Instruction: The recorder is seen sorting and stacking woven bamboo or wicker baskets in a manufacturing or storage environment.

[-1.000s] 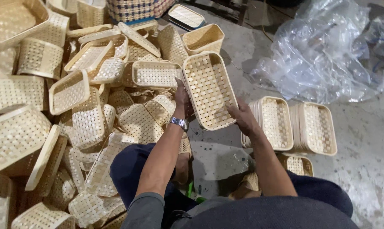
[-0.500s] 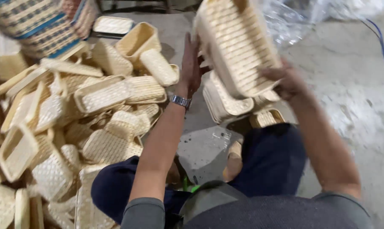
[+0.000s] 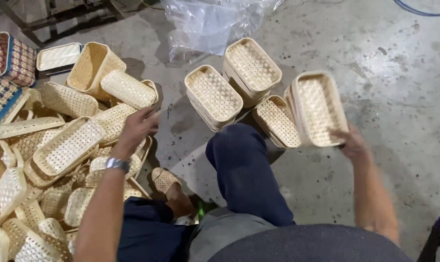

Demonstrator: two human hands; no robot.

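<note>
**Right hand carries a tray; left hand hangs over the pile**

We start at our right hand, low on the right side of the head view. Its fingers are closed on the near rim of a pale oblong woven bamboo tray, which tilts up with its open face towards us. The tray lies at about eleven o'clock from the hand, and its long axis runs roughly from six to twelve, leaning slightly left at the top.

Just beside the tray, at its nine o'clock, sits a smaller woven bamboo tray on the grey concrete floor. Further along that line stand two short stacks of the same trays, with a crumpled clear plastic bag beyond them at twelve.

Our left hand, a metal watch on its wrist, holds nothing; its fingers are loosely curled above the heaped loose bamboo trays. That heap lies well apart from the held tray, so the right hand is clearly the nearer one to the stacks.
</note>
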